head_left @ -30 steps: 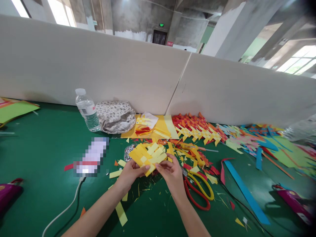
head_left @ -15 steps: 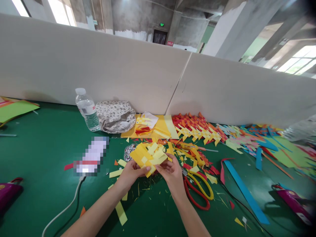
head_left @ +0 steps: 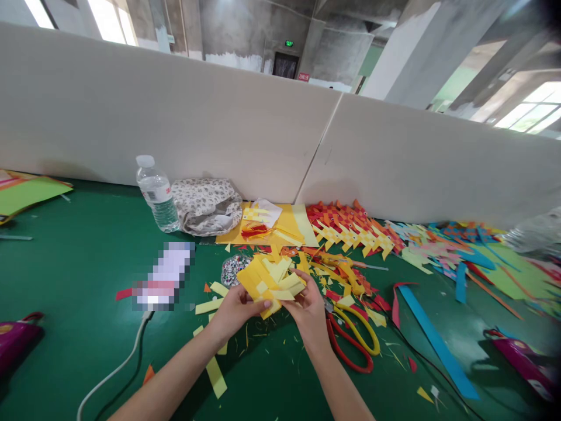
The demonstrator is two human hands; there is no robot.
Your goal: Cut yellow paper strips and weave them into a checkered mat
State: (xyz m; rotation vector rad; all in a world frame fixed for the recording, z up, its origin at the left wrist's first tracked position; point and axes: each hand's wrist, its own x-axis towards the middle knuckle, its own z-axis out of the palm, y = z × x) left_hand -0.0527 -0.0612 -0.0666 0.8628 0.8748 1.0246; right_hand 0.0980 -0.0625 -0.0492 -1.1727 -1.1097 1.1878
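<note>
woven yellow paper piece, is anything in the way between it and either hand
Nothing visible is: the left hand and right hand both hold the woven yellow paper piece directly. The red-and-yellow-handled scissors lie beside the right hand, not between it and the paper.

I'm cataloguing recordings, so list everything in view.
Woven paper: one, yellow, centre
Scissors: one, red and yellow handles, centre right
Paper scraps: many, mixed colours, scattered
Paper fish: several, red and yellow, back right
Packet: one, speckled, centre left
Phone: one, whitish, left
Bottle: one, clear, back left
Patterned cloth: one, whitish, beside bottle
Unclear objects: two, purple, side edges
Table: one, green, beneath
Partition: one, white, behind
Left hand: one, holding woven paper
Right hand: one, holding woven paper
</note>
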